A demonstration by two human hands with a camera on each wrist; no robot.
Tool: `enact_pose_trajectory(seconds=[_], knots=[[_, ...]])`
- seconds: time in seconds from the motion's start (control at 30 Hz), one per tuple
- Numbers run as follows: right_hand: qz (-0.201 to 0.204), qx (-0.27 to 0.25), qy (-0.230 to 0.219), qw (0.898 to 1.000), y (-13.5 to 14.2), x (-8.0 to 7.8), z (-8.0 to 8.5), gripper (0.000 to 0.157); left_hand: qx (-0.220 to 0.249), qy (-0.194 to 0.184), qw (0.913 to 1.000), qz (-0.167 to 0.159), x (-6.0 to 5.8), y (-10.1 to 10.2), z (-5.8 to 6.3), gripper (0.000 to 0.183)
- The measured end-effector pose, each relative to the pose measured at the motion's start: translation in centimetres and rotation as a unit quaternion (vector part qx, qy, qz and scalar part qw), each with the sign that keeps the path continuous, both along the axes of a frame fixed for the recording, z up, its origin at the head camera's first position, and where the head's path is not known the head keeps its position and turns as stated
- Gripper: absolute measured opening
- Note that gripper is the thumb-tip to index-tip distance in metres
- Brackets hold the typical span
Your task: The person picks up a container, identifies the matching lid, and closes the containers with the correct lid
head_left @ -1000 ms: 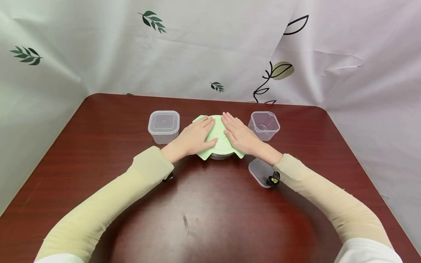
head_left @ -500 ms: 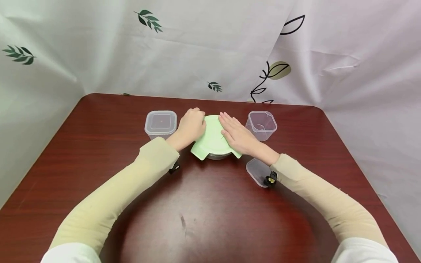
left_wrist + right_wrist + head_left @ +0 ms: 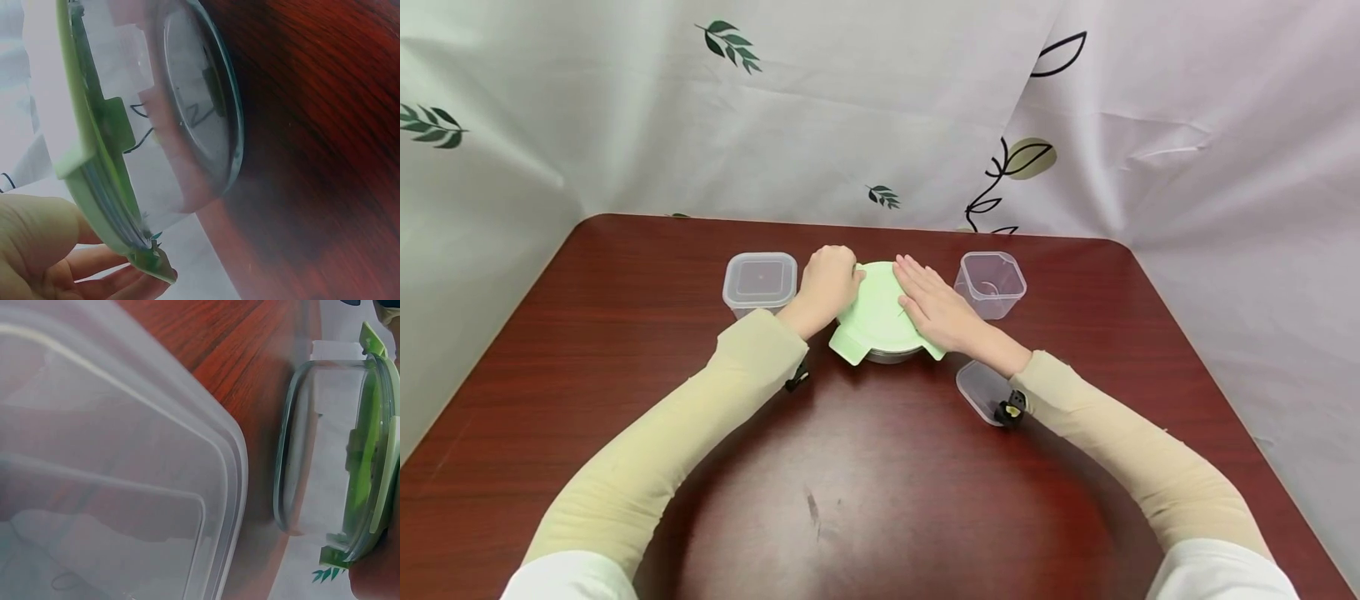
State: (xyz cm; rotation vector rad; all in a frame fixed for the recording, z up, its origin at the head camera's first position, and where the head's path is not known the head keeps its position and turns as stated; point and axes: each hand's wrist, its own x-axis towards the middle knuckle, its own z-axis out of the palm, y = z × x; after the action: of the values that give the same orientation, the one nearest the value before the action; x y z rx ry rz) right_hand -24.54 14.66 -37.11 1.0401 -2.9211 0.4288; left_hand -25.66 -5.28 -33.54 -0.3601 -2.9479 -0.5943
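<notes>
A round glass food container [image 3: 187, 144] with a light green snap lid [image 3: 883, 312] stands on the table between my hands. My left hand [image 3: 829, 282] has its fingers curled round the lid's locking flap [image 3: 153, 264] at the back left, thumb toward the lid's top. My right hand [image 3: 938, 310] lies flat across the lid's right side, fingers straight. Two more flaps, the front-left one [image 3: 850, 344] and the front-right one [image 3: 934, 351], stick outward from the rim. In the right wrist view the container's glass wall [image 3: 328, 444] shows below the green lid.
Left of the container is a lidded clear plastic box [image 3: 760, 282]; right of it stands a clear plastic box without a lid [image 3: 991, 285]. A loose clear lid [image 3: 981, 392] lies under my right wrist. Patterned cloth [image 3: 820, 125] hangs behind the dark red table [image 3: 880, 483].
My left hand has gone from lying flat on the lid to gripping its back-left flap. The right hand stays flat on the lid. The head view has shifted slightly.
</notes>
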Motion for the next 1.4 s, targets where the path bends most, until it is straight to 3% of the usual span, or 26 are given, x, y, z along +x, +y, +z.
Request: enact_pose_trajectory(seconds=[0.37,0.73,1.13,1.4], knots=[[0.0,0.004,-0.007,1.0,-0.14,-0.03,0.03,0.055,-0.023,-0.026,0.9994,-0.005,0.2,0.06,-0.05,0.027],[0.004,0.0,0.003,1.0,-0.31,-0.02,0.04,0.055,-0.023,-0.053,0.9982,0.018,0.09,-0.14,-0.08,0.028],[-0.003,-0.001,-0.004,1.0,-0.24,-0.06,-0.2,0.054,-0.012,-0.05,0.9986,0.005,0.14,-0.47,-0.45,0.027],[-0.002,-0.001,0.002,1.0,-0.12,0.1,-0.1,0.054,-0.006,-0.052,0.9985,0.013,-0.22,-0.37,-0.43,0.028]])
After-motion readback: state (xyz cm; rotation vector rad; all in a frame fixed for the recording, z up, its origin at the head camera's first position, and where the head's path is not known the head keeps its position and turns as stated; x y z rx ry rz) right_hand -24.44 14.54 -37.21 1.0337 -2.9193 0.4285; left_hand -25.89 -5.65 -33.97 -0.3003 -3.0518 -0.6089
